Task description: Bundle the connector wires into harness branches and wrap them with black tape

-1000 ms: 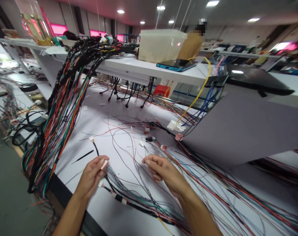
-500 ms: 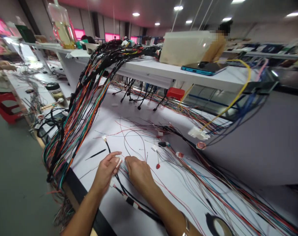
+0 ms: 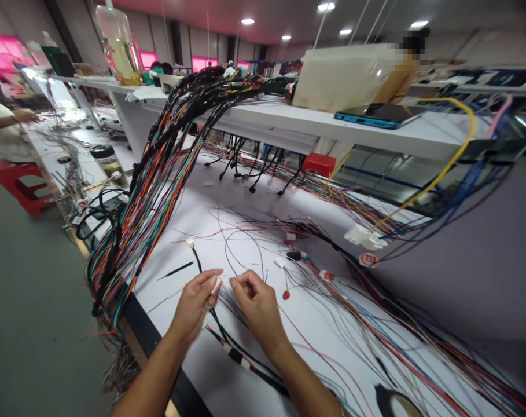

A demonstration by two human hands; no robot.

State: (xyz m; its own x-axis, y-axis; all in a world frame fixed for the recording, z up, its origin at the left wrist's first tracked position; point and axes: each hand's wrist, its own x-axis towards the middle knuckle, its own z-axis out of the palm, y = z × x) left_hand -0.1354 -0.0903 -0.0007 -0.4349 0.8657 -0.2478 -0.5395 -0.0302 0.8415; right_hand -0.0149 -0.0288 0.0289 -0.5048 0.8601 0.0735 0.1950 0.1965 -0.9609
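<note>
Left hand (image 3: pixel 195 307): fingers clamped on a white connector (image 3: pixel 216 285), held up clear of the bench.
Right hand (image 3: pixel 256 301): fingertips (image 3: pixel 241 280) pinched together just beside it; any wire between them cannot be made out.
Thin wires (image 3: pixel 230 301): fanned from the connector across the white bench (image 3: pixel 176 278).
Thick wire bundle (image 3: pixel 158 202): hung from the shelf (image 3: pixel 263 119), away from the hands.

A wire-harness assembly workshop is shown, set out as a factory floor. Bundled harnesses (image 3: pixel 158 214) of coloured wire are laid across a long white workbench (image 3: pixel 188 214) at 12 o'clock, with a raised white shelf (image 3: pixel 263 121) behind them. Further benches are lined up toward 11 o'clock under rows of ceiling lights (image 3: pixel 326 7), and a co-worker (image 3: pixel 4 130) is seen at 10 o'clock beside a red stool (image 3: pixel 22 185).
</note>
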